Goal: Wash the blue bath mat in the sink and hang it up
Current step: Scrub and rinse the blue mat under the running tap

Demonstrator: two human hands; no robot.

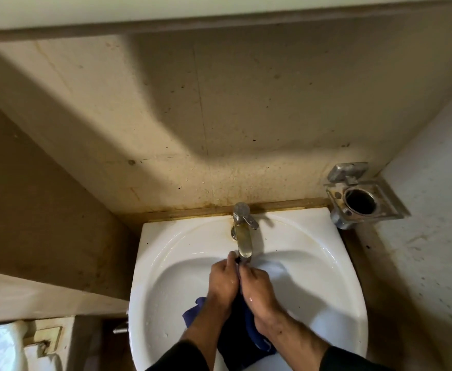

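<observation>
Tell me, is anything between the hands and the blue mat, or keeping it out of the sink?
Nothing visible. The left hand and right hand already grip the blue mat, bunched inside the sink just below the tap.

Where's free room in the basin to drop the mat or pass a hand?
Bare basin either side: left of the left hand to the sink wall, and right of the right hand. Crowded at centre under the tap, where both hands grip the blue mat.
</observation>
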